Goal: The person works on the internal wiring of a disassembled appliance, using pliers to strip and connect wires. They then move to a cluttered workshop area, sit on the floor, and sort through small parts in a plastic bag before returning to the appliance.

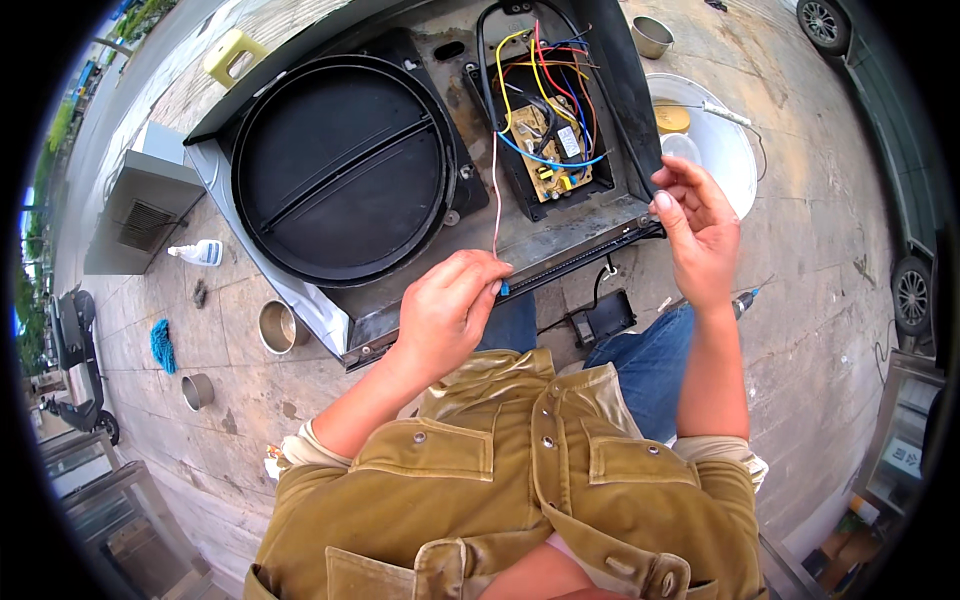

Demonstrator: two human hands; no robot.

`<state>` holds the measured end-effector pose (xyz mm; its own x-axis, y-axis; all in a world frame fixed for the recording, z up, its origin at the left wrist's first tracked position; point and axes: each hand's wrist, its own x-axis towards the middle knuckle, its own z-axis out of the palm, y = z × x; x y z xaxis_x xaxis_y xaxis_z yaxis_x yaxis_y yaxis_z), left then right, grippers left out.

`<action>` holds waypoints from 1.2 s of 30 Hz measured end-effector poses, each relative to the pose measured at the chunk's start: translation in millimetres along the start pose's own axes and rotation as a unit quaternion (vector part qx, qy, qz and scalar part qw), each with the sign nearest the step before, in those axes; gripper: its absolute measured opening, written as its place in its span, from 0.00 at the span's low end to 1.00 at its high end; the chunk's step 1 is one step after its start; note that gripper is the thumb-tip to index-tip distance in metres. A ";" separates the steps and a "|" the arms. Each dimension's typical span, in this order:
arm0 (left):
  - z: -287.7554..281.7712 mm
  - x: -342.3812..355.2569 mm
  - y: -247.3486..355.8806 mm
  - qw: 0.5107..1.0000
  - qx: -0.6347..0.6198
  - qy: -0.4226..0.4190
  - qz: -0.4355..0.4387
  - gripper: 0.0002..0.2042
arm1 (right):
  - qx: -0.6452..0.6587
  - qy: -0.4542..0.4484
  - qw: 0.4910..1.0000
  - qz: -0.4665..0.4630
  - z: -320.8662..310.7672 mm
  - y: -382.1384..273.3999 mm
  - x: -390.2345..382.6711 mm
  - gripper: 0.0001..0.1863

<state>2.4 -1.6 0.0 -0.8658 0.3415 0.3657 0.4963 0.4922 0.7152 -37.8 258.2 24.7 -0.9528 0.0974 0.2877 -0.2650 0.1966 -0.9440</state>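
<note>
My left hand (450, 305) is closed in a pinch on a thin pale wire (496, 195) at the near edge of a dark metal housing (570, 218). A small blue end piece (504, 288) shows beside its fingertips. The wire runs up to an open black box that holds a tan circuit board (550, 150) with yellow, red, blue and brown wires (545, 65). At the housing's right edge, the thumb and fingers of my right hand (698, 228) close on a black cable (632, 150). Left of the board sits a round black duct collar with a flap (345, 170).
A white bucket (738, 165) stands to the right, below a metal bowl (652, 37). On the paved floor at left are a white bottle (198, 252), a blue cloth (162, 345) and metal cups (282, 327). A black box (604, 318) lies between my legs.
</note>
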 end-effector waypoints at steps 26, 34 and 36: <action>-5.4 0.0 1.7 1.000 0.007 0.005 0.017 0.09 | -0.139 -0.095 0.986 0.003 35.0 -18.0 17.4 0.12; -4.4 -0.2 -1.3 0.999 0.006 0.018 0.026 0.11 | -0.126 -0.021 0.992 0.005 24.5 -8.0 14.6 0.16; -9.0 -3.9 -3.0 0.999 0.001 0.032 0.014 0.12 | -0.117 -0.023 0.993 -0.008 34.3 -14.0 15.4 0.16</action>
<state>3.7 -11.6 1.8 -0.8538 0.3032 0.4232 0.5205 0.4850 0.7027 -53.9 223.4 36.9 -0.9556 0.0490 0.2905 -0.2443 0.4192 -0.8744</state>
